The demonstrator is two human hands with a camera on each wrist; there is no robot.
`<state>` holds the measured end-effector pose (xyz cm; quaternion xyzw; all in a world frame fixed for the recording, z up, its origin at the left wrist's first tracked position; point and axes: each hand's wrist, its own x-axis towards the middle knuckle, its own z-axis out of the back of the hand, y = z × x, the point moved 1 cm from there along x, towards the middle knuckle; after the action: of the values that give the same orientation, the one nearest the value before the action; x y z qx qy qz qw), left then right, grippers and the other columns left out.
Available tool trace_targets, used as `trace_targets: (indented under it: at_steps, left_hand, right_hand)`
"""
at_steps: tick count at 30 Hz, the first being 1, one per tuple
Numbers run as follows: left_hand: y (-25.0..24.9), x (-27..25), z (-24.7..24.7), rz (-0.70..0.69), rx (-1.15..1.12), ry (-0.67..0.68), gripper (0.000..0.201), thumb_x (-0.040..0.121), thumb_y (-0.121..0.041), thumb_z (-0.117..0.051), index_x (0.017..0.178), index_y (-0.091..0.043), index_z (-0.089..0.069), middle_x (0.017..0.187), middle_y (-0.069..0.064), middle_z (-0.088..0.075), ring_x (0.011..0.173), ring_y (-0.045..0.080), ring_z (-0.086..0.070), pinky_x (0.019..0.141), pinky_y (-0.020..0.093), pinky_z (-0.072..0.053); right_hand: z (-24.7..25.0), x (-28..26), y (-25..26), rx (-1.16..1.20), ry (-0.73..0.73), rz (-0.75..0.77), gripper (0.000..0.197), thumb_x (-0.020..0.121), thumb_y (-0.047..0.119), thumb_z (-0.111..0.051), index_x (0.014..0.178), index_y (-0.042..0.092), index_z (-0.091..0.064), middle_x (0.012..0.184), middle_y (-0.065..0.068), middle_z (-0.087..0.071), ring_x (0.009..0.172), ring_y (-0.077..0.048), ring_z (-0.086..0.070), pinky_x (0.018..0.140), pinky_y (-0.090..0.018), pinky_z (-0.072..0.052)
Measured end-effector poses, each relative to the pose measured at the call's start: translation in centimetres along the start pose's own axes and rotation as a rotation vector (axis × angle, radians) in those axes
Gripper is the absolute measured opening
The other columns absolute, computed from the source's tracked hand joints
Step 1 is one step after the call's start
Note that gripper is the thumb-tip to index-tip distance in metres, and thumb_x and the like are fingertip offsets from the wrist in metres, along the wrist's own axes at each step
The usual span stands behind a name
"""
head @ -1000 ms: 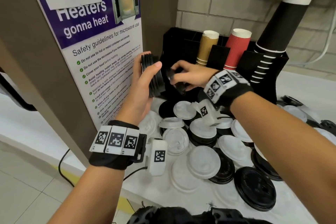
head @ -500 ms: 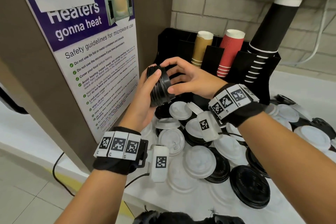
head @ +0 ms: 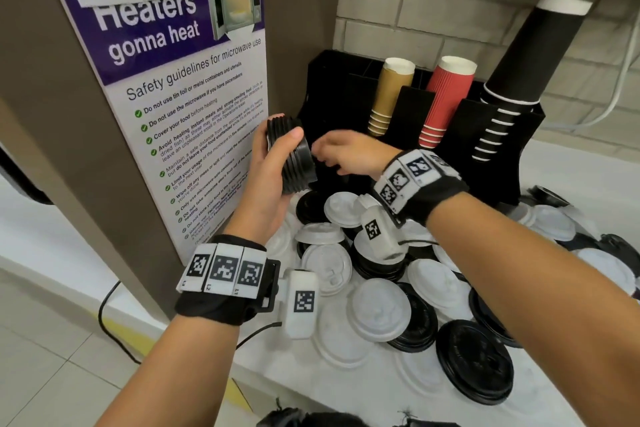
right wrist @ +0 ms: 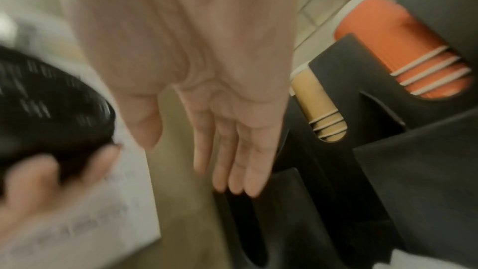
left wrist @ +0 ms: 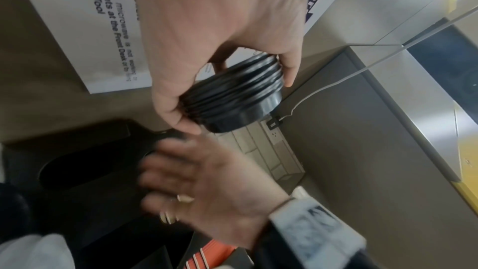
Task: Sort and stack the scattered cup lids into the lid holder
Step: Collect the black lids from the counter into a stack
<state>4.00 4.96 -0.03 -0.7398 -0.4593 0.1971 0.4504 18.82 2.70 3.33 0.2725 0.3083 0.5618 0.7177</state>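
Note:
My left hand (head: 273, 163) grips a stack of black lids (head: 292, 156) on edge, thumb on one side and fingers on the other, just left of the black lid holder (head: 332, 80). The left wrist view shows the same stack of black lids (left wrist: 232, 95) pinched in that hand (left wrist: 220, 28). My right hand (head: 349, 156) hovers just right of the stack with straight, relaxed fingers and holds nothing; the right wrist view shows its open palm (right wrist: 220, 109) above the holder's dark slot (right wrist: 248, 222). White and black lids (head: 377, 312) lie scattered on the counter below.
A brown panel carrying a microwave safety poster (head: 183, 107) stands close on the left. The holder's right side holds tan cups (head: 388, 97), red cups (head: 446, 100) and tall black cups (head: 530, 59). A large black lid (head: 474, 360) lies near the counter's front edge.
My right hand brought a black lid onto the stack in my left hand, then let go and drew back to the right, open. The left hand kept hold of the stack.

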Motion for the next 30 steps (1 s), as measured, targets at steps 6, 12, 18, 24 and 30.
trace_targets:
  at_steps: [6, 12, 18, 24, 30]
  left_hand:
    - [-1.0, 0.4, 0.4, -0.026, 0.025, 0.020, 0.047, 0.073, -0.035, -0.071, 0.116, -0.030, -0.053, 0.100, -0.003, -0.067, 0.090, 0.014, -0.068, 0.072, 0.035, -0.055]
    - [-1.7, 0.4, 0.6, -0.049, 0.051, 0.034, 0.053, 0.067, -0.039, -0.074, 0.115, -0.030, -0.054, 0.099, -0.005, -0.069, 0.089, 0.013, -0.070, 0.070, 0.034, -0.056]
    - [-2.0, 0.2, 1.1, -0.059, 0.043, 0.030, 0.049, 0.079, -0.029, -0.066, 0.125, -0.022, -0.049, 0.090, -0.010, -0.068, 0.083, 0.010, -0.069, 0.068, 0.033, -0.056]
    - [-2.1, 0.0, 1.0, -0.057, 0.052, 0.012, 0.056, 0.079, -0.028, -0.065, 0.132, -0.019, -0.047, 0.098, -0.004, -0.064, 0.084, 0.010, -0.068, 0.067, 0.033, -0.055]
    - [-2.0, 0.1, 0.8, -0.046, 0.076, 0.003, 0.044, 0.078, -0.030, -0.066, 0.120, -0.027, -0.052, 0.099, -0.005, -0.067, 0.091, 0.012, -0.068, 0.075, 0.036, -0.057]
  right_hand:
    - [-5.8, 5.6, -2.6, -1.021, 0.329, -0.082, 0.061, 0.078, 0.061, -0.063, 0.108, 0.009, -0.064, 0.082, 0.000, -0.062, 0.071, -0.016, -0.056, 0.068, -0.030, -0.047]
    - [-8.0, 6.9, -2.5, -1.318, 0.347, -0.006, 0.038, 0.079, 0.052, -0.063, 0.090, 0.016, -0.066, 0.062, 0.003, -0.044, 0.051, -0.012, -0.034, 0.043, -0.026, -0.028]
    - [-7.8, 6.2, -2.3, -1.235, 0.391, -0.049, 0.019, 0.089, 0.027, -0.065, 0.101, 0.013, -0.070, 0.090, -0.004, -0.072, 0.082, -0.007, -0.065, 0.052, -0.008, -0.040]
    - [-6.9, 6.1, -3.1, -1.009, 0.231, -0.051, 0.066, 0.077, 0.033, -0.072, 0.132, 0.009, -0.046, 0.129, -0.016, -0.050, 0.114, -0.031, -0.054, 0.062, -0.026, -0.048]
    - [-4.6, 5.5, -0.5, -0.577, -0.147, 0.082, 0.075, 0.070, 0.043, -0.076, 0.129, 0.016, -0.038, 0.120, -0.011, -0.046, 0.107, -0.034, -0.053, 0.087, -0.038, -0.046]
